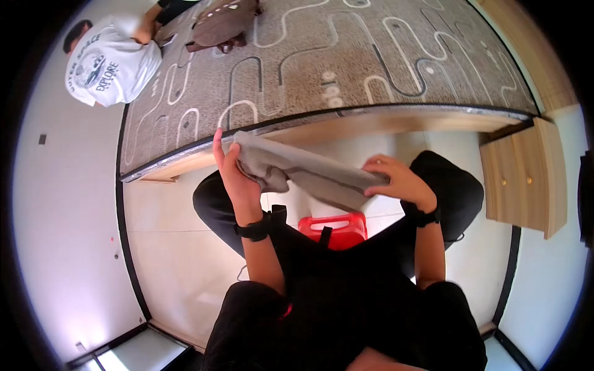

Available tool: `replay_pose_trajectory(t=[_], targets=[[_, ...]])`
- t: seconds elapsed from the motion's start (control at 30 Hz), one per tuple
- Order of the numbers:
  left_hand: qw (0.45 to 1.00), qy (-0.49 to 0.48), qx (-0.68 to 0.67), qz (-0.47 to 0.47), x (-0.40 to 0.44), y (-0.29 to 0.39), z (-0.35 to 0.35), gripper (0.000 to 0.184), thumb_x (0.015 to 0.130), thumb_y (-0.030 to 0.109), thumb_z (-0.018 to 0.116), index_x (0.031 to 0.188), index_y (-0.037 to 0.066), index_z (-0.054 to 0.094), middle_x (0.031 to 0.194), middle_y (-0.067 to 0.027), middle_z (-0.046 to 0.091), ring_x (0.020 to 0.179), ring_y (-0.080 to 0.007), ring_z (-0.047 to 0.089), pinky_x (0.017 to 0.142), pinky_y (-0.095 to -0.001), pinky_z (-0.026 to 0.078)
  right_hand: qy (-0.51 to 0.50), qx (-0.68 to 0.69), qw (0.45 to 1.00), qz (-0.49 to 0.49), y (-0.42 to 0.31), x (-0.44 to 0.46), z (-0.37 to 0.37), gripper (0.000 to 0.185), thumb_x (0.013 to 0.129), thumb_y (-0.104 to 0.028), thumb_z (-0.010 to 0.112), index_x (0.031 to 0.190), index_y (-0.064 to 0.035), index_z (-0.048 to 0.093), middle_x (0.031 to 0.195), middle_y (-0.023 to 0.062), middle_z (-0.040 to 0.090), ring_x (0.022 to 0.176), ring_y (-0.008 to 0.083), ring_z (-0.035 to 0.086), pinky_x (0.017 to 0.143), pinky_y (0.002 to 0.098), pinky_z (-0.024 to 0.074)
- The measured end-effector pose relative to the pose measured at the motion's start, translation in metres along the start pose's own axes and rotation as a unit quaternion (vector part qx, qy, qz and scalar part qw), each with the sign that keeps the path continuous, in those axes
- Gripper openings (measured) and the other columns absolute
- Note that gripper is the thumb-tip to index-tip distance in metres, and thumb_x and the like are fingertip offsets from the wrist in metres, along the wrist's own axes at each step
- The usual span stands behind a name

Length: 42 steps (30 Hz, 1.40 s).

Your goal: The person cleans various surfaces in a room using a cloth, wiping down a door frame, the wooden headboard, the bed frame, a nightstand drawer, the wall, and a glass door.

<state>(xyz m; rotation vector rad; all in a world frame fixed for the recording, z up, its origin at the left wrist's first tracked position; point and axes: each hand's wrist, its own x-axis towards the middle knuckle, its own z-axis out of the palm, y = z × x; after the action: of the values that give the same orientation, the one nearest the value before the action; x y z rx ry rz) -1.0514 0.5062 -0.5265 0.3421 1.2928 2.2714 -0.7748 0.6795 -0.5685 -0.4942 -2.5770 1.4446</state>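
A folded piece of grey-brown cloth is stretched between my two hands above my lap, in front of the bed edge. My left hand holds its left end, with the thumb against the fabric and one finger pointing up. At the right end, my right hand grips the cloth between thumb and fingers. A darker band runs along the fabric, and its lower left part hangs in a loose fold. What kind of cloth article it is, I cannot tell.
A bed with a patterned grey cover spans the far side. On it lies a brown backpack; a person in a white shirt is at the left. A red plastic stool is below me, and a wooden cabinet stands right.
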Motion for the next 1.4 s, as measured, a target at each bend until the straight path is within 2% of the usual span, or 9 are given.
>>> replay_pose_trajectory(t=[0.23, 0.37, 0.43, 0.7, 0.9, 1.0, 1.17, 1.27, 1.4], targets=[[0.992, -0.018, 0.106, 0.062, -0.011, 0.011, 0.009, 0.070, 0.094, 0.006, 0.053, 0.151, 0.015, 0.015, 0.079, 0.0017, 0.047, 0.091, -0.0122, 0.051, 0.090, -0.0285, 0.040, 0.057, -0.200, 0.976, 0.059, 0.033, 0.008, 0.005, 0.025, 0.074, -0.005, 0.064, 0.099, -0.0058, 0.070, 0.089, 0.0129, 0.067, 0.088, 0.0324, 0.058, 0.079, 0.0378, 0.0484], [0.988, 0.013, 0.156, -0.008, -0.004, -0.007, -0.033, 0.074, 0.092, 0.003, 0.056, 0.151, 0.008, 0.012, 0.097, -0.0080, 0.060, 0.088, -0.0151, 0.056, 0.084, -0.0268, 0.045, 0.278, -0.168, 0.946, 0.013, 0.018, 0.003, -0.005, 0.033, 0.071, 0.003, 0.059, 0.098, -0.0091, 0.072, 0.092, 0.0131, 0.069, 0.083, 0.0308, 0.060, 0.076, 0.0378, 0.0489], [0.993, 0.007, 0.090, -0.078, -0.006, -0.014, -0.030, 0.083, 0.089, 0.002, 0.060, 0.149, 0.000, 0.002, 0.088, -0.0056, 0.065, 0.075, -0.0081, 0.058, 0.065, -0.0201, 0.046, 0.352, -0.104, 0.930, 0.038, 0.012, 0.002, -0.011, 0.038, 0.070, 0.004, 0.056, 0.102, -0.0094, 0.071, 0.090, 0.0148, 0.068, 0.077, 0.0305, 0.061, 0.071, 0.0350, 0.0495], [0.965, -0.060, 0.233, -0.104, -0.008, -0.043, -0.039, 0.086, 0.084, 0.001, 0.066, 0.149, 0.001, 0.009, 0.093, -0.0054, 0.064, 0.079, -0.0090, 0.060, 0.069, -0.0231, 0.050, 0.473, 0.221, 0.851, 0.055, 0.019, -0.004, -0.025, 0.039, 0.073, 0.010, 0.046, 0.107, 0.0011, 0.064, 0.116, 0.0087, 0.063, 0.103, 0.0173, 0.058, 0.091, 0.0255, 0.0432], [0.982, -0.048, 0.172, -0.055, -0.002, -0.042, -0.036, 0.084, 0.082, 0.003, 0.072, 0.144, -0.009, 0.018, 0.082, -0.0034, 0.064, 0.081, -0.0110, 0.060, 0.075, -0.0220, 0.046, 0.462, 0.205, 0.860, 0.065, 0.041, -0.006, -0.024, 0.040, 0.073, 0.013, 0.046, 0.107, 0.0006, 0.063, 0.125, 0.0107, 0.059, 0.118, 0.0199, 0.053, 0.098, 0.0264, 0.0391], [0.984, -0.051, 0.173, 0.012, 0.003, -0.038, -0.041, 0.074, 0.083, 0.000, 0.069, 0.142, -0.008, 0.025, 0.090, -0.0051, 0.069, 0.113, -0.0238, 0.059, 0.101, -0.0283, 0.036, 0.442, 0.096, 0.890, 0.068, 0.036, -0.003, -0.021, 0.037, 0.074, 0.011, 0.050, 0.105, -0.0010, 0.065, 0.122, 0.0104, 0.061, 0.114, 0.0214, 0.057, 0.095, 0.0267, 0.0424], [0.983, -0.009, 0.175, 0.051, 0.001, -0.026, -0.038, 0.066, 0.086, -0.003, 0.064, 0.142, -0.004, 0.030, 0.088, -0.0056, 0.069, 0.102, -0.0171, 0.062, 0.094, -0.0250, 0.042, 0.390, -0.073, 0.915, 0.074, 0.031, 0.001, -0.016, 0.027, 0.077, 0.005, 0.058, 0.100, -0.0036, 0.068, 0.113, 0.0103, 0.065, 0.093, 0.0243, 0.065, 0.081, 0.0288, 0.0504], [0.978, 0.045, 0.181, 0.089, 0.003, -0.027, -0.041, 0.063, 0.086, -0.003, 0.064, 0.141, -0.002, 0.033, 0.081, -0.0002, 0.064, 0.072, -0.0035, 0.052, 0.070, -0.0167, 0.042, 0.388, -0.057, 0.916, 0.080, 0.024, 0.001, -0.017, 0.023, 0.078, 0.001, 0.061, 0.099, -0.0037, 0.069, 0.103, 0.0123, 0.067, 0.078, 0.0245, 0.065, 0.072, 0.0299, 0.0510], [0.982, 0.010, 0.161, 0.094, 0.029, -0.042, -0.008, 0.057, 0.084, 0.000, 0.067, 0.135, -0.002, 0.041, 0.086, 0.0000, 0.064, 0.077, -0.0034, 0.053, 0.072, -0.0169, 0.041, 0.395, -0.072, 0.902, 0.160, 0.019, 0.001, -0.017, 0.022, 0.080, -0.009, 0.064, 0.101, -0.0048, 0.069, 0.091, 0.0145, 0.067, 0.070, 0.0254, 0.063, 0.066, 0.0314, 0.0491]])
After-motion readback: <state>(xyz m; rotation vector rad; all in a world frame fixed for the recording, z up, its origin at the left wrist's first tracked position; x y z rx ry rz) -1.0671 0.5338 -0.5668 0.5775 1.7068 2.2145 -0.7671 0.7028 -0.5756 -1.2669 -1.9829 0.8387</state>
